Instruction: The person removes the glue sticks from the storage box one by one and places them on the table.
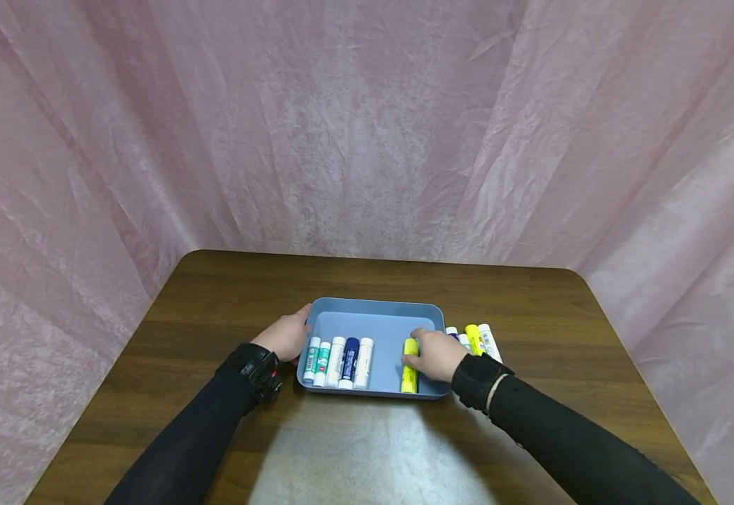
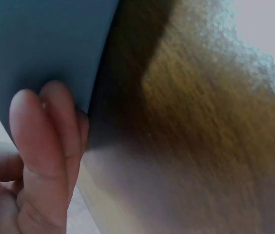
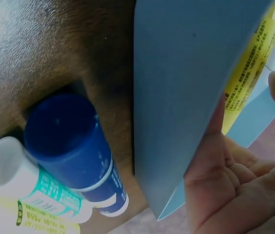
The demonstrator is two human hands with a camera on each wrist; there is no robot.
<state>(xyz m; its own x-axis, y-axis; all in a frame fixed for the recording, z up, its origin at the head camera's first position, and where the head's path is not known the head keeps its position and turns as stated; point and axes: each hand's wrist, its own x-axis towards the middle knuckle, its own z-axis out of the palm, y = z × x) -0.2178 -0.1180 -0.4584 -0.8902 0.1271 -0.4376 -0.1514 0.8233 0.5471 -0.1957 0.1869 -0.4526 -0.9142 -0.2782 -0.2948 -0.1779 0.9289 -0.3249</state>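
A shallow blue tray (image 1: 378, 320) sits on the table. My left hand (image 1: 288, 334) is at the tray's left side, with extended fingers (image 2: 37, 131) against its outer wall. Over the right part of the tray, my right hand (image 1: 438, 355) pinches a yellow glue stick (image 1: 409, 375) with its thumb and fingers; part of the stick is hidden under the hand. Left of it in the tray lies a row of several glue sticks: two green-and-white ones (image 1: 321, 365), a white one (image 1: 335, 361), a blue one (image 1: 349, 363) and another white one (image 1: 363, 365).
Right of the tray, more glue sticks lie on the table (image 1: 531, 315): a blue one (image 3: 69, 146), a green-and-white one (image 3: 54, 192), a yellow one (image 1: 473, 338) and a white one (image 1: 488, 340). The right forearm partly covers them. A pink curtain (image 1: 367, 140) hangs behind the table.
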